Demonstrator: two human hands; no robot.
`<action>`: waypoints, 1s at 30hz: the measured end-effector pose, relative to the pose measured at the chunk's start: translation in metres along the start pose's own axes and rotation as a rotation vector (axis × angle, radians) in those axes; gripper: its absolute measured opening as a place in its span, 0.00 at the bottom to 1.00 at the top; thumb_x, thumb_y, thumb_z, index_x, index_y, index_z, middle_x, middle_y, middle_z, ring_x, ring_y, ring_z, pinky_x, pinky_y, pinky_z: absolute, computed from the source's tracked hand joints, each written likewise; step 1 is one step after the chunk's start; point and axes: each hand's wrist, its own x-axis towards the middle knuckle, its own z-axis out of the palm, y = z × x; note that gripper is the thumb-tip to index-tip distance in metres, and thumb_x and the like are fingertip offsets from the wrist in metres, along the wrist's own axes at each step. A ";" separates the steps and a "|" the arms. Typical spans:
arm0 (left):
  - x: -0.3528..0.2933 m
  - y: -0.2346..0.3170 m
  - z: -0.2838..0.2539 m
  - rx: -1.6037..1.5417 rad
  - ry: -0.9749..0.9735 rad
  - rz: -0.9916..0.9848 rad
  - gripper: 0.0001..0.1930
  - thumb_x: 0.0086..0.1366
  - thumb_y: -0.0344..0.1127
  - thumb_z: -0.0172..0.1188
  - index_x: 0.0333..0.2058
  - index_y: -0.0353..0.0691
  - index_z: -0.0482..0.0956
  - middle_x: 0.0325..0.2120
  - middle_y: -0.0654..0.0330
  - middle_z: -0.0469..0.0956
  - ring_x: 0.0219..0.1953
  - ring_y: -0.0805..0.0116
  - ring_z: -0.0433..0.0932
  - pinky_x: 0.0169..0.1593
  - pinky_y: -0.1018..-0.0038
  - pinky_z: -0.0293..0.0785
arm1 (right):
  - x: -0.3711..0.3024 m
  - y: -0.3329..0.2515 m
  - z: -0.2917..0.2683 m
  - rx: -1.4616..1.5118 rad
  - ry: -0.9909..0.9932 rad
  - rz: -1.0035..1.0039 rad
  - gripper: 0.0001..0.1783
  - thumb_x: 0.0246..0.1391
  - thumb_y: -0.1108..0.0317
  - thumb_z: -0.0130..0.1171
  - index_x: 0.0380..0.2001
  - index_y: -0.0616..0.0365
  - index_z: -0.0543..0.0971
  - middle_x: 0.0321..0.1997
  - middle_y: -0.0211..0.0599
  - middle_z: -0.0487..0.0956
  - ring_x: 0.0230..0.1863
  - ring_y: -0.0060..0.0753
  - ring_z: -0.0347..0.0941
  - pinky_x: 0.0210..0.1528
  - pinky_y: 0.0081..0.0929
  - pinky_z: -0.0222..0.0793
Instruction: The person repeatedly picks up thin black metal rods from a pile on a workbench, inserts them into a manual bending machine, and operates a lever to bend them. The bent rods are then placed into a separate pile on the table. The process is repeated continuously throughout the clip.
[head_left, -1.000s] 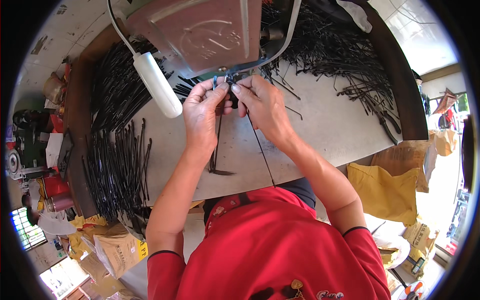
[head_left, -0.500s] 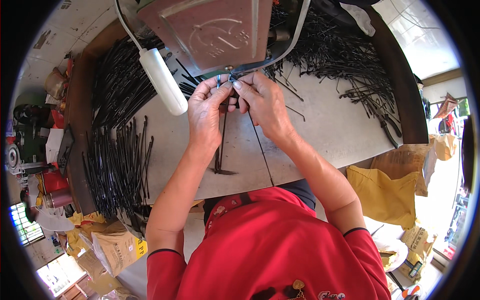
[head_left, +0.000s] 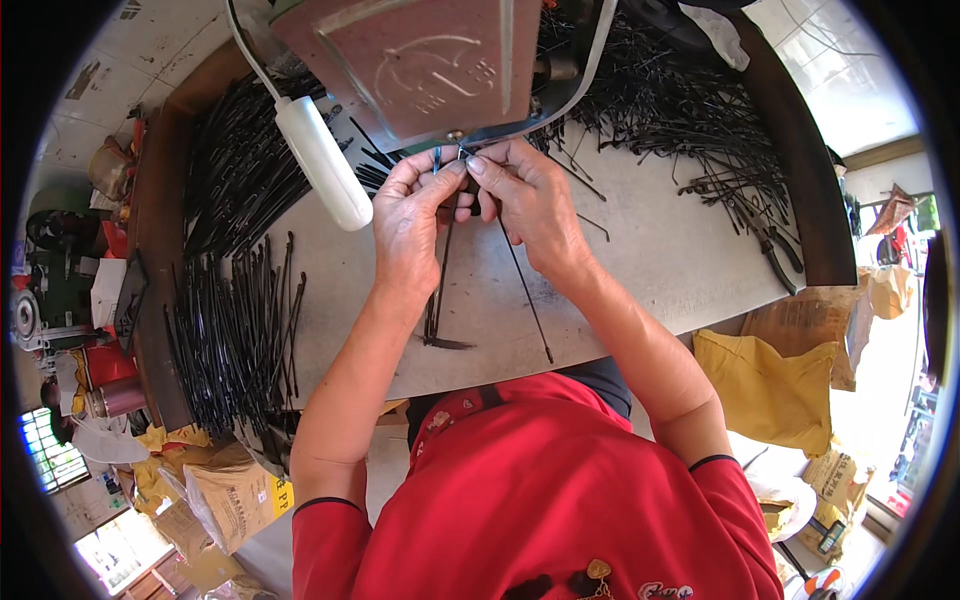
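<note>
My left hand [head_left: 408, 228] and my right hand [head_left: 538, 205] meet fingertip to fingertip just under the lower edge of a reddish-brown machine housing [head_left: 435, 80]. Both are closed in a pinch. A thin black rod [head_left: 526, 290] slants down from my right fingers toward the table's front edge. Below my left fingers, slim black rods [head_left: 440, 285] run down to the tabletop, where a short dark piece [head_left: 447, 344] lies across their lower end. What exactly sits between the touching fingertips is mostly hidden by the thumbs.
Black rods lie in piles at the left [head_left: 235, 340] and at the back right [head_left: 690, 110] of the metal table [head_left: 620, 270]. A white tube-shaped lamp [head_left: 325, 165] hangs beside my left hand. Pliers [head_left: 775, 250] rest near the right rim. A yellow sack [head_left: 765, 385] stands below.
The rod under my right hand has shifted slightly, its lower end now a little higher and farther right. My hands have barely moved, still pinched together beneath the machine.
</note>
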 end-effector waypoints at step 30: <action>0.000 -0.002 0.002 -0.060 0.018 -0.018 0.09 0.60 0.32 0.62 0.39 0.37 0.77 0.24 0.67 0.77 0.21 0.83 0.71 0.24 0.85 0.57 | -0.002 -0.006 0.001 0.131 -0.027 0.094 0.10 0.58 0.68 0.52 0.34 0.67 0.74 0.18 0.32 0.73 0.16 0.16 0.64 0.11 0.15 0.53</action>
